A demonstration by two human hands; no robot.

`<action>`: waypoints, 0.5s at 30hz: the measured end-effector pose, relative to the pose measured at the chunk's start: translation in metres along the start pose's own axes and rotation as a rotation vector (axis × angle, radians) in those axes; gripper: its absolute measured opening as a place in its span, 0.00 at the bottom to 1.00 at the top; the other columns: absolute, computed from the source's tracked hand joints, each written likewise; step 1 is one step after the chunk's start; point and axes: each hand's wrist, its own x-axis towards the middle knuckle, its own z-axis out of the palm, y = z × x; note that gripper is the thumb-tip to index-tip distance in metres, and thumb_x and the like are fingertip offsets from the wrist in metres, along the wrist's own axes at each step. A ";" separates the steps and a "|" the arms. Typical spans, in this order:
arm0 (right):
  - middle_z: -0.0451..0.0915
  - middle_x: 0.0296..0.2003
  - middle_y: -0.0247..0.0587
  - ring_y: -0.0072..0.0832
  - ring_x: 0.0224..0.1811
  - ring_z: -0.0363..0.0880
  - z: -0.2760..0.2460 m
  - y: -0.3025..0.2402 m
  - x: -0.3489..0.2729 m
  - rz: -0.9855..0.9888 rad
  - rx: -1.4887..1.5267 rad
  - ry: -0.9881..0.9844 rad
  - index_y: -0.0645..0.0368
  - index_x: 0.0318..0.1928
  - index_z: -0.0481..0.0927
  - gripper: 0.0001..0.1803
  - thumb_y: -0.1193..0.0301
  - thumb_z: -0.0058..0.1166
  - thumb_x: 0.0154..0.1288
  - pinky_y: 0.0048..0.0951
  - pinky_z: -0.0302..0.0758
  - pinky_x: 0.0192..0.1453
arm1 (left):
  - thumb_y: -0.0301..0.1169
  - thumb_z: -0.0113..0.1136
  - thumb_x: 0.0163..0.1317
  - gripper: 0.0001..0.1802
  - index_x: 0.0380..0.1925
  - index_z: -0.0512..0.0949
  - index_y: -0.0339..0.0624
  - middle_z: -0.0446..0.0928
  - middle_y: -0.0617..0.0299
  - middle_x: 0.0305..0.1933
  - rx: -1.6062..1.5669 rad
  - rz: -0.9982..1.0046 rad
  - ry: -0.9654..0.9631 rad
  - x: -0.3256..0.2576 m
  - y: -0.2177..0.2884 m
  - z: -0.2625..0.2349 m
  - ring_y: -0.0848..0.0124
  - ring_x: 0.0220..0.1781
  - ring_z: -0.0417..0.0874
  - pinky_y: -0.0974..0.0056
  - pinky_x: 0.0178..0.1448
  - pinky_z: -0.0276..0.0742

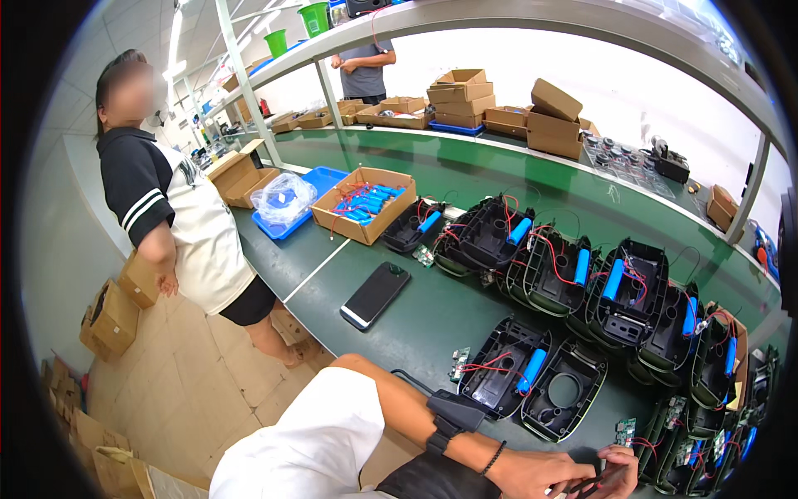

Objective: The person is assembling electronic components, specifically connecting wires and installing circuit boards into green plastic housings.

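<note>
At the lower right edge, my left hand (532, 474) has its fingers bent in toward my right hand (620, 471), whose fingers are curled too. A thin dark piece shows between them, but the frame edge cuts it off and I cannot make out its kind. Just beyond lies a small green circuit board (625, 432) with red wires. Nearest on the bench are a black plastic housing shell (490, 387) holding a blue cylindrical battery (532, 371), and a second shell (567, 389) with a round opening. Another circuit board (460, 363) is wired to the first shell.
More housing shells (628, 287) with batteries crowd the bench's right side. A smartphone (376, 296), a cardboard box (366, 234) of blue batteries and a blue tray (278, 229) lie left. A person (179, 200) stands at the left; another (366, 71) is behind the green conveyor (399, 150).
</note>
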 end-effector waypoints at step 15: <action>0.74 0.51 0.53 0.39 0.51 0.74 0.003 -0.002 0.001 0.027 0.048 0.033 0.71 0.53 0.75 0.48 0.40 0.73 0.47 0.38 0.71 0.56 | 0.53 0.74 0.53 0.31 0.39 0.75 0.36 0.80 0.55 0.28 0.020 -0.059 0.049 0.000 -0.012 -0.002 0.63 0.28 0.82 0.61 0.31 0.76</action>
